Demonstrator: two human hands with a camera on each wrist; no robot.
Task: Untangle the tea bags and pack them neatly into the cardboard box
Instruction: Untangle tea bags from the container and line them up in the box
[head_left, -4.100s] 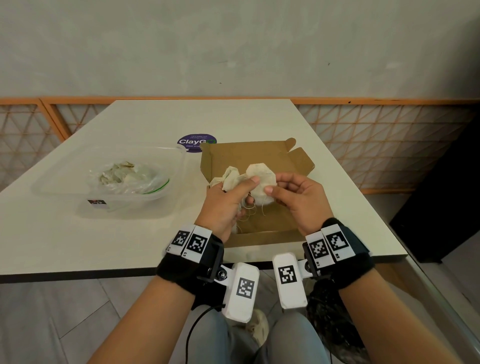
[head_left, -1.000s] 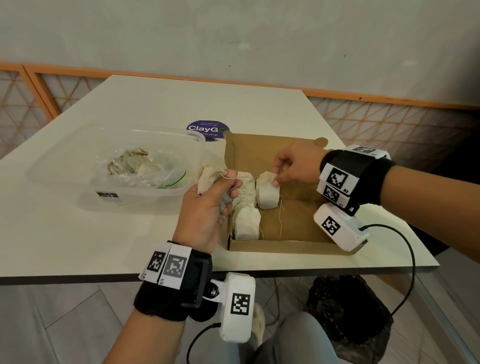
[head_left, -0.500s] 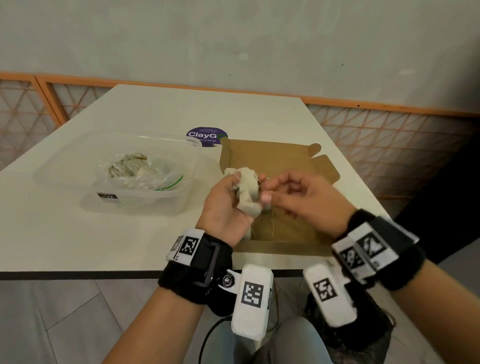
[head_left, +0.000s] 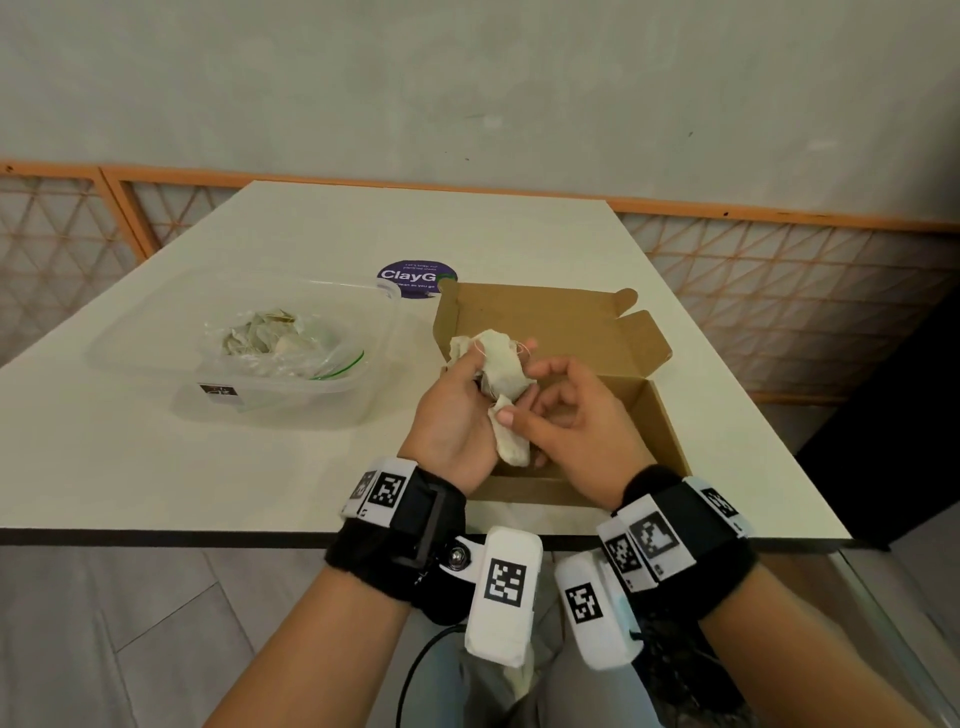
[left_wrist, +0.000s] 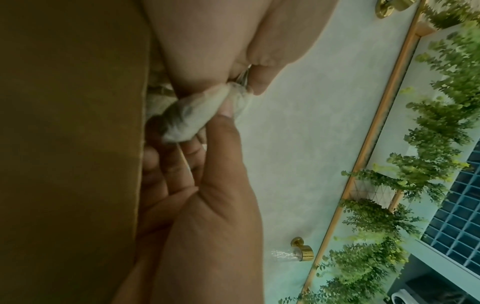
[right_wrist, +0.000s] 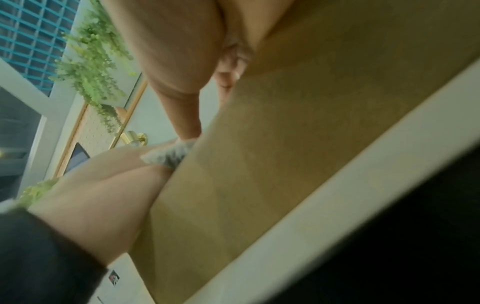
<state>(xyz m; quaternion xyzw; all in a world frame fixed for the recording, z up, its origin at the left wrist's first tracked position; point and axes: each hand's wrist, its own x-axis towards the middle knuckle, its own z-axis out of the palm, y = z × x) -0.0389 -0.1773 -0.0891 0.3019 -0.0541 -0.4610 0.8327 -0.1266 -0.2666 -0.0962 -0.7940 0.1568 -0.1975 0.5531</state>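
Observation:
My left hand (head_left: 467, 376) grips a clump of pale tea bags (head_left: 501, 364) with loose strings, held just above the open cardboard box (head_left: 667, 431). My right hand (head_left: 524, 410) meets it from the right, fingers curled and thumb pressed on a lower tea bag (head_left: 511, 447) between the palms. In the left wrist view the right thumb and fingers pinch a tea bag (left_wrist: 187, 117) against the box wall (left_wrist: 72, 144). The right wrist view shows that bag (right_wrist: 171, 156) beside the box wall (right_wrist: 285, 144). The hands hide the box floor's left part.
A clear plastic tub (head_left: 363, 387) holding a zip bag of more tea bags (head_left: 275, 340) stands left of the box. A purple round sticker (head_left: 415, 280) lies behind the box. The table's front edge (head_left: 208, 538) runs just under my wrists.
A second ago my right hand was setting a tea bag down in the box. It has come back to the clump in my left hand, which has moved over the box.

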